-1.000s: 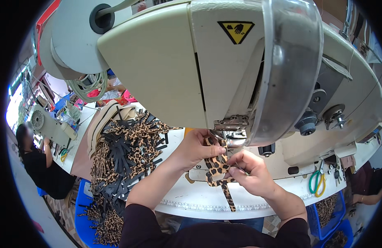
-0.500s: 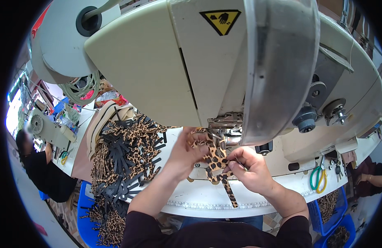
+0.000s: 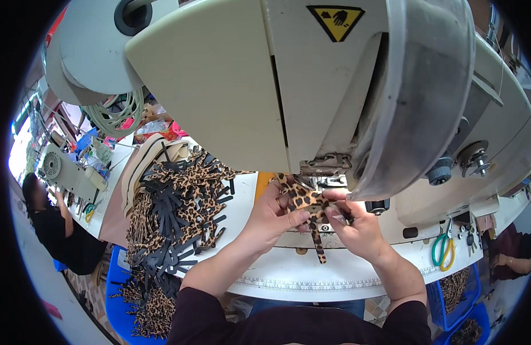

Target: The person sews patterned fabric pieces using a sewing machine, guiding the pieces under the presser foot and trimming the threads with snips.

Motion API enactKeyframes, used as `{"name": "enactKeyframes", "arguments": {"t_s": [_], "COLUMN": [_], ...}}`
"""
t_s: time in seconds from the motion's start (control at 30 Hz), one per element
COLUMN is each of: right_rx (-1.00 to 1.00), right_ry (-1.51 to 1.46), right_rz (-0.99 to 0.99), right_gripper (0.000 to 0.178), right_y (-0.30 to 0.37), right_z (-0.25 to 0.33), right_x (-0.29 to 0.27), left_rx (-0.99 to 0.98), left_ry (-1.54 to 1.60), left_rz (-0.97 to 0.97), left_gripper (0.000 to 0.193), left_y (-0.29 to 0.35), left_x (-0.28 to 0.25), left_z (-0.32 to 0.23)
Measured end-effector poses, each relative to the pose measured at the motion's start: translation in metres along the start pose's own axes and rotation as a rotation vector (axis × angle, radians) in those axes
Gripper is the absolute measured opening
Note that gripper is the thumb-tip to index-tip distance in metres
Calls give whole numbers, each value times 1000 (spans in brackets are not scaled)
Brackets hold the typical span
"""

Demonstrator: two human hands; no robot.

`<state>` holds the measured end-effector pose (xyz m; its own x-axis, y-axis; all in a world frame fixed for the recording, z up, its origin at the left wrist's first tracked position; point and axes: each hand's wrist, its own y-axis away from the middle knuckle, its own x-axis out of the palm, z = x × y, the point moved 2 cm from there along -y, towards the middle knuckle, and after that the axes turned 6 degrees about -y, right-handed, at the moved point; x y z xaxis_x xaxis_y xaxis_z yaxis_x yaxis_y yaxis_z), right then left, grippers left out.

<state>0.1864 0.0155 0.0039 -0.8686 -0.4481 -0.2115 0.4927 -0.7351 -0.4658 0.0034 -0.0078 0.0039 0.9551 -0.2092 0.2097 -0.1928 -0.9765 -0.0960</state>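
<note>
A leopard-print fabric piece point(image 3: 304, 199) with strap-like ends lies under the head of a sewing machine point(image 3: 329, 165), close to its presser foot. One strap end hangs down toward me. My left hand point(image 3: 275, 217) grips the piece from the left, thumb on top. From the right, my right hand point(image 3: 360, 229) pinches its other side near the foot. Something small and shiny shows between the right fingers, too small to name. The fingertips under the fabric are hidden.
Left of the machine lies a heap of leopard and black strips point(image 3: 173, 201), spilling into a blue basket point(image 3: 119, 287). Scissors point(image 3: 443, 250) lie at the right, above another blue basket point(image 3: 449, 296). A co-worker point(image 3: 61, 224) sits far left; another person's arm point(image 3: 512, 261) shows far right.
My left hand has come down onto the fabric and closed on it. My right hand has shifted slightly right and up. The fabric has moved up toward the presser foot. The view has shifted a little.
</note>
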Motion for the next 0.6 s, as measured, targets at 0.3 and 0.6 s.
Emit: {"name": "enactKeyframes", "arguments": {"t_s": [0.3,0.6], "right_rx": [85,-32], "right_ry": [147,72], "right_rz": [44,53], "right_gripper": [37,37], "right_y": [2,3], "right_z": [-1,-5], "right_x": [-10,-13], "left_rx": [690,1026], "left_ry": [-999,-1323], "left_rz": [-380,-199], "left_gripper": [52,37], "left_y": [16,-8], "left_x": [6,-2], "left_z": [-13,-11]}}
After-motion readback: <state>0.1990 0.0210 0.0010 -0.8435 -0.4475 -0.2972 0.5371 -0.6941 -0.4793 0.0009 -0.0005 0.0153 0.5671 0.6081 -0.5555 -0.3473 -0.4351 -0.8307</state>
